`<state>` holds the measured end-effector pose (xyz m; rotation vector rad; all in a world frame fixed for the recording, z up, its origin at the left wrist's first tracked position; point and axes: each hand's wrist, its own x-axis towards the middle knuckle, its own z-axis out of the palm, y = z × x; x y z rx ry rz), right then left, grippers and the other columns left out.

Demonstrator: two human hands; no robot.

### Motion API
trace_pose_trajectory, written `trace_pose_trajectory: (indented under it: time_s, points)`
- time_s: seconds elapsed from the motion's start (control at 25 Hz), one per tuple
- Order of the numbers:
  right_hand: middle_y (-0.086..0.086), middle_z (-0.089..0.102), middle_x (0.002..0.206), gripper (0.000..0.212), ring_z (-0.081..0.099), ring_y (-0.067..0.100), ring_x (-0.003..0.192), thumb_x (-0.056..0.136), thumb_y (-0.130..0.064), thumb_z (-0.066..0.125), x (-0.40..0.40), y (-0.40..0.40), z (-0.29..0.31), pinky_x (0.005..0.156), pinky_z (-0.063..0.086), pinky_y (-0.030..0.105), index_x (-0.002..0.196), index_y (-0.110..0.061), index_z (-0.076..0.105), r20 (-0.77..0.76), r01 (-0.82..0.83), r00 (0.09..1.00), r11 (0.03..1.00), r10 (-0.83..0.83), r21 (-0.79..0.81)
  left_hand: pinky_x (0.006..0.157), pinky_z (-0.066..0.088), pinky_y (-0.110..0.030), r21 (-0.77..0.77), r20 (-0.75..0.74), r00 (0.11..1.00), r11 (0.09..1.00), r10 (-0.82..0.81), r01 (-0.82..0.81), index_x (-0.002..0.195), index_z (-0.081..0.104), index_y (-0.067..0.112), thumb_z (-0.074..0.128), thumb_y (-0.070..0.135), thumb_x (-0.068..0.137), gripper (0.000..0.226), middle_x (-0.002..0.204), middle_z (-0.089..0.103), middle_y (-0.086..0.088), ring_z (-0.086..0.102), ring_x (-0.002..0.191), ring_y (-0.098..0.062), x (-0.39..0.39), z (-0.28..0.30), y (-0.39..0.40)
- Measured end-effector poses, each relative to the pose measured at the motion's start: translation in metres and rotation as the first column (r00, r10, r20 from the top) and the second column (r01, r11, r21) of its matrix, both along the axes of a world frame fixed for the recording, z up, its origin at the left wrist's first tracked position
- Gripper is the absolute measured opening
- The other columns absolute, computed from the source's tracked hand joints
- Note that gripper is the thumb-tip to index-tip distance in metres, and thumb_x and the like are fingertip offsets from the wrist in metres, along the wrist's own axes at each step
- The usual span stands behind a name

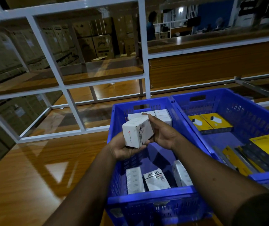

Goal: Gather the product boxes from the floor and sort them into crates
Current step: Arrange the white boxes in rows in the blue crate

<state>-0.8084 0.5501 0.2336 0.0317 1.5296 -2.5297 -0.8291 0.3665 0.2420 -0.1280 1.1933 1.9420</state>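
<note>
Head view: I hold a white box (pixel 137 133) above the left blue crate (pixel 150 195). My left hand (pixel 122 148) cups it from below, fingers curled under its bottom edge. My right hand (pixel 162 132) presses its right side, fingers wrapped over the far top corner.

Risks, as I judge them: the box sits tilted and is only cradled, so it could slip off my left palm and drop hard onto the boxes below. It may in fact be more than one box held together, I cannot tell; if so, they could slide apart. Setting it down askew would jam the row.

Left crate: a row of white boxes (pixel 161 115) against the far wall, three more white boxes (pixel 156 181) at the near wall, the middle bare. Right blue crate (pixel 228 98), touching the left one: two yellow boxes (pixel 210 123) toward the far end, more yellow and dark boxes (pixel 252 155) stacked leaning near me.
</note>
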Motion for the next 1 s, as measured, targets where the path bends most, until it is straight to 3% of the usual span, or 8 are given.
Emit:
trace_pose_trajectory:
  time_s: [0.16, 0.24, 0.32, 0.48, 0.6, 0.8, 0.88, 1.0]
  points:
    - [0.006, 0.073, 0.100, 0.050, 0.057, 0.026, 0.091, 0.085, -0.067, 0.053, -0.002, -0.006, 0.001, 0.069, 0.045, 0.033, 0.102, -0.024, 0.074, 0.130, 0.045, 0.989, 0.978, -0.073, 0.202, 0.061, 0.063, -0.038, -0.074, -0.058, 0.998, 0.997, -0.018, 0.014, 0.125, 0.065, 0.010, 0.048, 0.035, 0.100, 0.039, 0.121, 0.066, -0.021, 0.073, 0.089, -0.031, 0.000, 0.001, 0.001]
    - [0.002, 0.074, 0.095, 0.053, 0.060, 0.020, 0.086, 0.082, -0.071, 0.054, -0.004, -0.006, -0.002, 0.062, 0.045, 0.029, 0.101, -0.025, 0.072, 0.240, 0.080, 0.960, 0.966, -0.141, 0.247, 0.070, 0.062, -0.039, -0.194, -0.205, 0.978, 0.979, 0.027, -0.068, 0.127, 0.064, 0.013, 0.051, 0.026, 0.101, 0.033, 0.121, 0.070, -0.013, 0.070, 0.103, -0.028, -0.007, -0.008, 0.002]
    - [0.004, 0.072, 0.086, 0.053, 0.062, 0.020, 0.079, 0.082, -0.071, 0.054, -0.004, -0.004, -0.005, 0.056, 0.044, 0.027, 0.094, -0.022, 0.070, 0.362, 0.031, 0.924, 0.966, -0.126, 0.257, 0.076, 0.059, -0.039, -0.289, -0.369, 0.929, 0.949, 0.014, -0.129, 0.130, 0.061, 0.011, 0.052, 0.013, 0.099, 0.032, 0.116, 0.072, -0.013, 0.068, 0.103, -0.027, -0.011, -0.015, 0.005]
    - [0.004, 0.067, 0.073, 0.047, 0.057, 0.015, 0.061, 0.083, -0.059, 0.058, -0.003, 0.000, -0.012, 0.047, 0.039, 0.019, 0.080, -0.014, 0.069, 0.564, -0.177, 0.825, 0.967, 0.043, 0.184, 0.098, 0.053, -0.036, -0.381, -0.636, 0.756, 0.915, -0.155, -0.133, 0.139, 0.048, 0.014, 0.072, -0.007, 0.079, 0.068, 0.130, 0.064, -0.003, 0.059, 0.121, -0.019, -0.009, -0.017, 0.007]
    - [0.003, 0.064, 0.061, 0.039, 0.057, 0.015, 0.053, 0.086, -0.043, 0.048, -0.004, 0.004, -0.013, 0.040, 0.030, 0.014, 0.071, -0.011, 0.064, 0.637, -0.204, 0.765, 0.974, 0.094, 0.101, 0.099, 0.052, -0.034, -0.342, -0.678, 0.708, 0.938, -0.201, -0.062, 0.137, 0.047, 0.022, 0.085, -0.001, 0.068, 0.082, 0.128, 0.065, 0.004, 0.058, 0.121, -0.011, -0.002, -0.013, 0.008]
    - [0.012, 0.073, 0.086, 0.046, 0.071, 0.026, 0.068, 0.089, -0.051, 0.051, -0.006, 0.000, -0.021, 0.034, 0.037, 0.013, 0.099, -0.010, 0.068, 0.680, -0.158, 0.732, 0.982, 0.048, 0.100, 0.080, 0.060, -0.034, -0.327, -0.740, 0.663, 0.922, -0.114, -0.208, 0.117, 0.062, 0.019, 0.084, 0.016, 0.076, 0.047, 0.109, 0.074, -0.001, 0.071, 0.102, -0.018, 0.006, -0.012, 0.019]
    - [0.010, 0.073, 0.092, 0.049, 0.073, 0.028, 0.077, 0.090, -0.055, 0.052, -0.009, -0.003, -0.023, 0.035, 0.044, 0.016, 0.104, -0.010, 0.067, 0.662, -0.117, 0.750, 0.980, -0.019, 0.160, 0.079, 0.062, -0.042, -0.379, -0.768, 0.637, 0.846, -0.061, -0.376, 0.104, 0.068, 0.026, 0.089, 0.036, 0.067, 0.043, 0.097, 0.076, 0.004, 0.073, 0.091, -0.015, 0.000, -0.022, 0.024]
    - [0.010, 0.067, 0.084, 0.049, 0.067, 0.028, 0.073, 0.094, -0.055, 0.047, -0.011, -0.007, -0.024, 0.043, 0.049, 0.022, 0.097, -0.009, 0.064, 0.608, -0.057, 0.781, 0.951, -0.147, 0.303, 0.065, 0.062, -0.040, -0.539, -0.751, 0.656, 0.645, -0.076, -0.542, 0.098, 0.067, 0.028, 0.081, 0.073, 0.045, 0.071, 0.084, 0.076, 0.007, 0.074, 0.073, -0.012, -0.010, -0.041, 0.034]
